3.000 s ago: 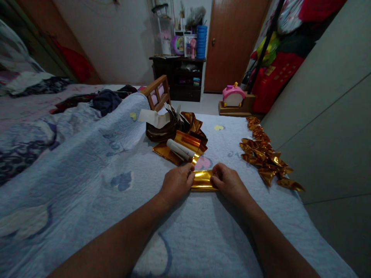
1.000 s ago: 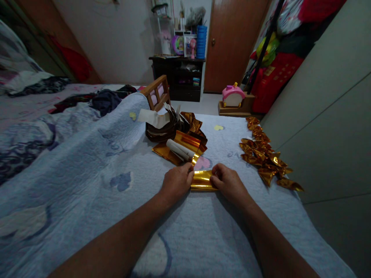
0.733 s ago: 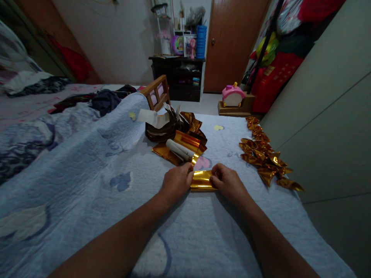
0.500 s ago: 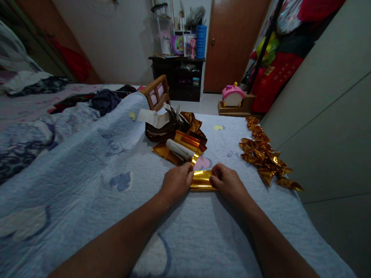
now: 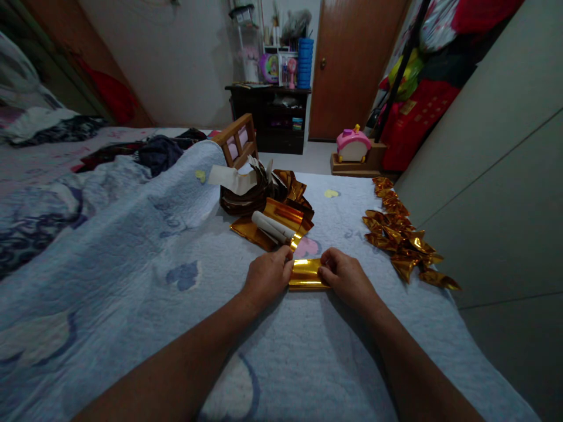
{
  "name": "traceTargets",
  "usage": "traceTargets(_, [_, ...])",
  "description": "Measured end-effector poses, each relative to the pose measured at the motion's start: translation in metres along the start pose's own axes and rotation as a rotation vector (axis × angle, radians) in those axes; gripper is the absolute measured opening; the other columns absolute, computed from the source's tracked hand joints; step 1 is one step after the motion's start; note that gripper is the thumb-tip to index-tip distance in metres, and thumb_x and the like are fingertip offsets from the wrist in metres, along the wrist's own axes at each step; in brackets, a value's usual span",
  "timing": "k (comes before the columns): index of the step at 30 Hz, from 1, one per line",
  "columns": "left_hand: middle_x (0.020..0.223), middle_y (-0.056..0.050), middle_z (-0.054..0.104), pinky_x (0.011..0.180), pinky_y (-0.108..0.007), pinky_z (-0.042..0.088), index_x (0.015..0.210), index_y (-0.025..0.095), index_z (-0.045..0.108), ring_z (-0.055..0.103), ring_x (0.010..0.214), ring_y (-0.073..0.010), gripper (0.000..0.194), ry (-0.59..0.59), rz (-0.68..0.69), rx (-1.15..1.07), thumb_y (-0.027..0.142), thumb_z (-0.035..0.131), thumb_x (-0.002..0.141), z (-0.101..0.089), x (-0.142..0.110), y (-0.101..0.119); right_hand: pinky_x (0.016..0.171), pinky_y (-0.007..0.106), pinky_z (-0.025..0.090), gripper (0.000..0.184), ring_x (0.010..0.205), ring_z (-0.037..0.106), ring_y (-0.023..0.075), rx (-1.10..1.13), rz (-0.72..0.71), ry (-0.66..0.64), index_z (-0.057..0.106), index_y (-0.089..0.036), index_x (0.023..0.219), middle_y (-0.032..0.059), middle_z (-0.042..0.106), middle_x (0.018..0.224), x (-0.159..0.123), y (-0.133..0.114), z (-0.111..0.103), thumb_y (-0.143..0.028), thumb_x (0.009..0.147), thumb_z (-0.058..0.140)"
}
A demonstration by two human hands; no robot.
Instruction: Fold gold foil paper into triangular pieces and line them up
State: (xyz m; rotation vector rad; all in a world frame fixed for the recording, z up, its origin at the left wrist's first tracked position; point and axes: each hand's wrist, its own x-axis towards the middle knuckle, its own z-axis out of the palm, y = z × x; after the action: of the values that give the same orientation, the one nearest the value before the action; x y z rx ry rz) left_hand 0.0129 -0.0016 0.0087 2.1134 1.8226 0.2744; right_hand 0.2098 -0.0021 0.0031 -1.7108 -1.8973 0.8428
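A sheet of shiny gold paper (image 5: 305, 275), curled into a roll, lies crosswise on the bed between my hands. My left hand (image 5: 269, 275) pinches its left end, fingers closed. At the right end, my right hand (image 5: 345, 272) grips it between thumb and curled fingers. Just beyond lie loose gold sheets (image 5: 285, 214) with a pale rolled piece (image 5: 272, 225) on top. Behind them sits a bundle of dark and pale paper sheets (image 5: 246, 196). Several folded gold paper pieces with pointed ends (image 5: 398, 237) lie in a row along the right side.
The bed has a light blue quilted cover (image 5: 176, 328), rumpled at the left, with clothes (image 5: 160, 152) beyond. A pale cabinet wall (image 5: 497, 193) closes the right side. Past the bed's far edge stand a pink toy (image 5: 353, 145), a dark shelf (image 5: 270, 120) and a wooden door (image 5: 352, 70).
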Motion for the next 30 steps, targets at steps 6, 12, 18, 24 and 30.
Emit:
traceTargets(6, [0.093,-0.004,0.076,0.071,-0.029,0.043,0.103,0.023,0.066,0.071,0.087,-0.0219,0.016,-0.014,-0.013,-0.007,0.029,0.053,0.097,-0.0015,-0.0003,0.0007,0.061,0.025,0.035,0.008,0.065,0.056,0.015,0.003,-0.009,0.01,0.06,-0.021,0.083,-0.0021,0.062,0.069,-0.0002,0.0003,0.0004,-0.014,0.079,0.059])
traceTargets(12, [0.092,-0.004,0.076,0.07,-0.029,0.042,0.102,0.024,0.067,0.071,0.084,-0.0221,0.016,-0.008,-0.012,-0.003,0.029,0.052,0.097,-0.0009,0.0,0.0013,0.062,0.026,0.036,0.008,0.065,0.057,0.0151,-0.005,0.0,-0.005,0.06,-0.02,0.084,-0.0017,0.062,0.069,0.0002,-0.0007,-0.0002,-0.013,0.08,0.059])
traceTargets(18, [0.09,-0.003,0.076,0.067,-0.029,0.039,0.1,0.024,0.066,0.071,0.084,-0.0222,0.015,-0.006,-0.01,0.0,0.029,0.052,0.097,-0.0011,-0.0002,0.0011,0.062,0.025,0.036,0.009,0.065,0.057,0.0149,-0.004,0.001,-0.008,0.06,-0.02,0.085,-0.0021,0.062,0.069,0.0002,-0.0016,-0.0012,-0.013,0.08,0.06])
traceTargets(24, [0.09,-0.003,0.076,0.065,-0.029,0.037,0.099,0.024,0.066,0.071,0.083,-0.0222,0.015,0.004,-0.007,0.019,0.029,0.052,0.097,-0.0006,0.0,0.0007,0.062,0.025,0.036,0.009,0.066,0.057,0.0147,-0.009,0.012,-0.016,0.059,-0.02,0.083,-0.0024,0.061,0.069,0.0001,-0.0028,-0.0017,-0.012,0.08,0.06])
traceTargets(30, [0.09,-0.003,0.076,0.066,-0.029,0.037,0.1,0.024,0.066,0.07,0.083,-0.0216,0.014,-0.001,-0.01,0.016,0.029,0.054,0.097,-0.0008,0.0013,0.0017,0.062,0.026,0.035,0.007,0.067,0.057,0.0153,-0.019,-0.004,-0.013,0.06,-0.02,0.085,-0.0012,0.062,0.071,0.0008,0.0013,0.0005,-0.014,0.081,0.059])
